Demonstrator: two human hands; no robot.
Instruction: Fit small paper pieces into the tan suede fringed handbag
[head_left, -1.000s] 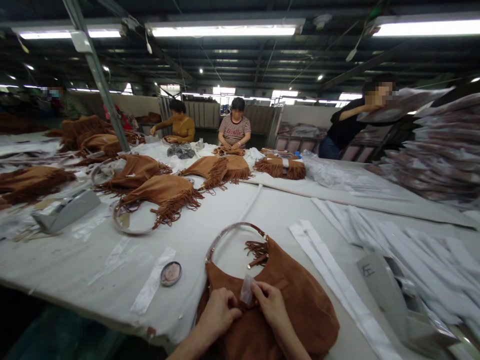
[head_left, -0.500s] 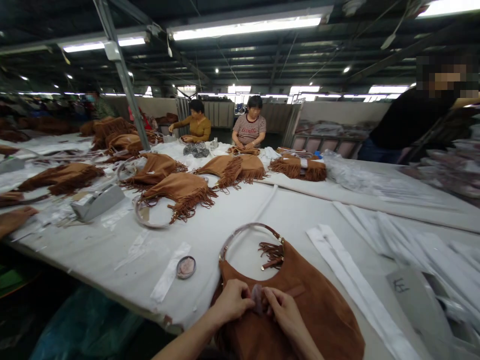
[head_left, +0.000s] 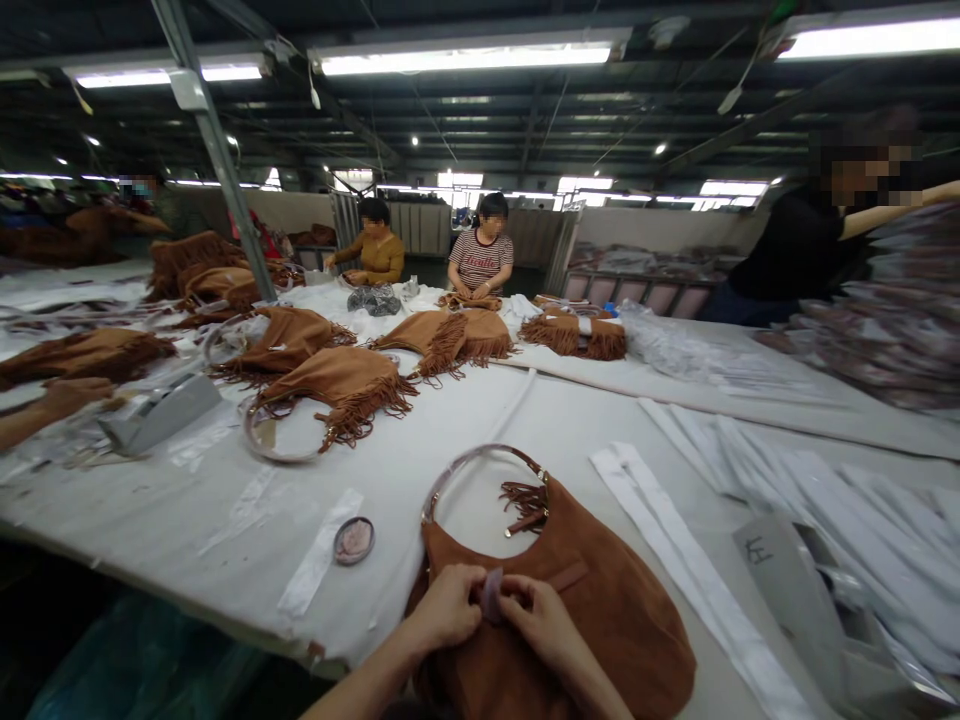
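Observation:
A brown suede-like handbag [head_left: 615,620] lies on the white table in front of me, its curved handle [head_left: 457,470] wrapped in clear film. A fringed tassel [head_left: 525,500] shows inside the handle's loop. Over the bag's upper edge, a small translucent greyish strip [head_left: 491,595] stands up between my hands. My left hand [head_left: 452,606] pinches it from the left, the fingertips partly hidden. From the right, my right hand [head_left: 541,615] presses thumb and fingers on the same strip. Both hands rest close to the bag's surface.
A round tape-like roll [head_left: 354,541] and a white strip [head_left: 319,555] lie left of the bag. Other fringed bags [head_left: 337,385] and a grey dispenser [head_left: 161,412] are beyond. White strips [head_left: 817,500] and a grey marked box [head_left: 799,590] stand right. Co-workers sit across the table.
My hands have drawn closer together around the strip. The view has turned slightly right. A co-worker's hand has appeared at the left edge, and the person at right extends an arm over a stack.

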